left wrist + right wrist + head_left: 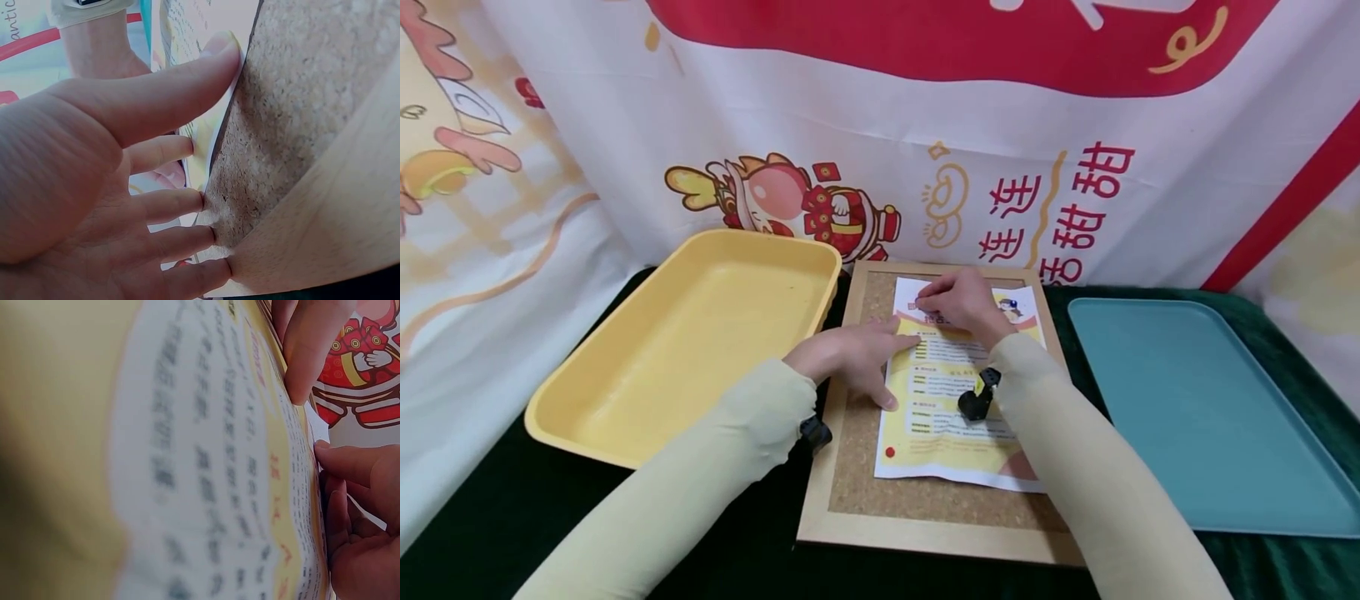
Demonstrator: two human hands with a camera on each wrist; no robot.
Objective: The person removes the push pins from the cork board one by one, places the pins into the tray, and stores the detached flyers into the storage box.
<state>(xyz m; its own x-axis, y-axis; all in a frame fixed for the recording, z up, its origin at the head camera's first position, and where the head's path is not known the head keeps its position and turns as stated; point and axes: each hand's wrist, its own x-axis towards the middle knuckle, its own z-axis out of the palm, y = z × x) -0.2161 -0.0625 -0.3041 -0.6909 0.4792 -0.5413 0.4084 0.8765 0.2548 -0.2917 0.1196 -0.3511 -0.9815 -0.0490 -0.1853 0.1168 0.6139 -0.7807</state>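
Observation:
A printed yellow-and-white sheet of paper (951, 458) lies on a wood-framed cork board (857, 492). My left hand (861, 358) rests at the sheet's left edge, fingers spread and straight. In the left wrist view, the thumb (181, 87) touches the paper's edge beside bare cork (300, 94). Near the sheet's upper left, my right hand (966, 304) has its fingers curled, thumb and forefinger close together against the paper. Whether anything small sits between the right fingertips (331, 453) is hidden. A round red spot, perhaps a pin head (890, 452), shows at the sheet's lower left corner.
To the left of the board stands a deep yellow tub (700, 333). A flat teal tray (1210, 417) lies on its right. Dark green cloth (752, 533) covers the table, and a printed white curtain (865, 108) hangs close behind the board.

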